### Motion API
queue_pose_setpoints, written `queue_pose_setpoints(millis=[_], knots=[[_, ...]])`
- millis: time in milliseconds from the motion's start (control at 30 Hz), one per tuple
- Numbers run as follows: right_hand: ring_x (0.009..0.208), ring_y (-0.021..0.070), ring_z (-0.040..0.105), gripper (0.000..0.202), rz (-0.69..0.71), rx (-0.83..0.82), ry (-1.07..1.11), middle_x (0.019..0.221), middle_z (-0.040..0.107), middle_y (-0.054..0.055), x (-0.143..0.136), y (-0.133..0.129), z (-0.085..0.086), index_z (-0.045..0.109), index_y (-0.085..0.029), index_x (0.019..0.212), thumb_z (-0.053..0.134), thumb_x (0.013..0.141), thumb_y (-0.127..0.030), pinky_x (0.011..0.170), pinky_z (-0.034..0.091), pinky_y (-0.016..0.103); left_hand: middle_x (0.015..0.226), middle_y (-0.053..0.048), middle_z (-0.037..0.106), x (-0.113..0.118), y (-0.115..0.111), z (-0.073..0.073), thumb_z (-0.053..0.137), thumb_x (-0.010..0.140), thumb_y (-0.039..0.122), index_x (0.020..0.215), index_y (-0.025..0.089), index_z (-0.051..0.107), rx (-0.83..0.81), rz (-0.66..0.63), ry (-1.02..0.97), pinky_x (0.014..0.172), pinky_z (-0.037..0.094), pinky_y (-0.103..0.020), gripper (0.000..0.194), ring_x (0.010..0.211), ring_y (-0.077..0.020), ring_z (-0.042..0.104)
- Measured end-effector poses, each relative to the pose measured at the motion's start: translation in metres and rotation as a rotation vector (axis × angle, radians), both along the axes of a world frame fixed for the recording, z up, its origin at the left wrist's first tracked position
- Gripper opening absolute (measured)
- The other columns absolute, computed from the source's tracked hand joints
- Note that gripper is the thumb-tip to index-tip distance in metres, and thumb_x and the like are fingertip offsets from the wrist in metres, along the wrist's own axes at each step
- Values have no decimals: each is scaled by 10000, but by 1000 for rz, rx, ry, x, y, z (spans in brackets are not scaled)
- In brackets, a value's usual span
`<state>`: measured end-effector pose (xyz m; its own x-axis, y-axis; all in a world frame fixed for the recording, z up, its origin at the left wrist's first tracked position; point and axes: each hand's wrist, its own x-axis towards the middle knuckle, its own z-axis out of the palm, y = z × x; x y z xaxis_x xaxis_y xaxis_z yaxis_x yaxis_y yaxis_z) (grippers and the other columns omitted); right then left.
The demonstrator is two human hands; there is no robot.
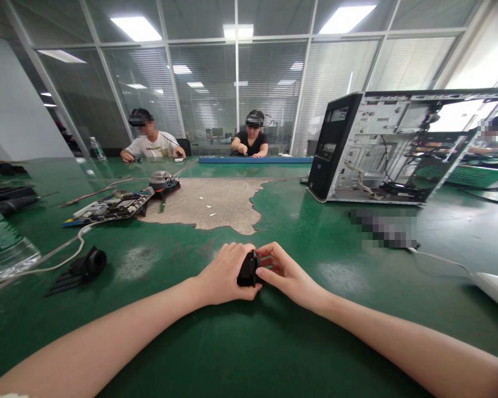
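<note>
Just above the green table, in the middle of the head view, a small black plastic part (247,270) sits between my hands; its exact kind I cannot make out. My left hand (226,273) wraps round it from the left, thumb below and fingers over the far side. From the right, my right hand (283,271) grips the part's edge between thumb and fingers. The fingers partly hide the piece. Over to the left lies a black plastic bracket (85,266) with a round ring and flat slats.
An open computer case (369,146) stands at the right. Circuit boards (112,207) and a round metal part (162,181) lie back left. A water bottle (6,243) is at the left edge, a white cable (81,237) beside it. Two people sit across the table.
</note>
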<state>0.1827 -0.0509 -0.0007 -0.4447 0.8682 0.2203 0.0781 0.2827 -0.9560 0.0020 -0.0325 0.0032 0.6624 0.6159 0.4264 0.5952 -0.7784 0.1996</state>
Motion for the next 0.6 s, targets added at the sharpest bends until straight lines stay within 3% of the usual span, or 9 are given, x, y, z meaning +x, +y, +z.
queue_pose_setpoints(millis=[133, 267, 367, 467, 600], knots=[[885, 151, 553, 237, 43, 32, -27, 968, 528, 36, 0, -1, -1, 415, -207, 1021, 523, 817, -263, 762, 479, 319, 952, -65, 505, 0, 0, 0, 574, 665, 357, 1112, 169, 341, -7, -2, -5, 752, 372, -365, 538, 851, -230, 474], [943, 158, 526, 273, 44, 105, 3, 962, 497, 19, 1, -3, -1, 423, -216, 965, 596, 756, -207, 788, 480, 317, 953, -64, 502, 0, 1, 1, 593, 642, 352, 1099, 167, 350, -12, 8, 9, 740, 374, -361, 550, 845, -231, 471], [939, 150, 516, 193, 16, 144, 23, 976, 469, 18, 1, -2, -3, 459, -214, 920, 578, 769, -216, 805, 481, 313, 956, -62, 502, 0, 0, 1, 579, 655, 353, 1096, 170, 349, -4, 0, 2, 746, 373, -364, 530, 850, -231, 470], [934, 153, 529, 160, -5, 123, 2, 967, 485, 20, 1, 0, -5, 459, -217, 937, 540, 802, -239, 779, 488, 304, 955, -63, 502, 0, 0, 1, 571, 663, 353, 1098, 169, 346, -1, -1, -6, 750, 375, -367, 523, 849, -231, 471], [919, 160, 546, 258, -3, 61, -53, 996, 516, 38, 1, 2, -4, 416, -218, 1040, 532, 811, -244, 767, 488, 318, 948, -63, 501, 1, 0, 0, 572, 663, 344, 1108, 169, 341, 8, -3, -11, 744, 378, -366, 531, 848, -231, 473]])
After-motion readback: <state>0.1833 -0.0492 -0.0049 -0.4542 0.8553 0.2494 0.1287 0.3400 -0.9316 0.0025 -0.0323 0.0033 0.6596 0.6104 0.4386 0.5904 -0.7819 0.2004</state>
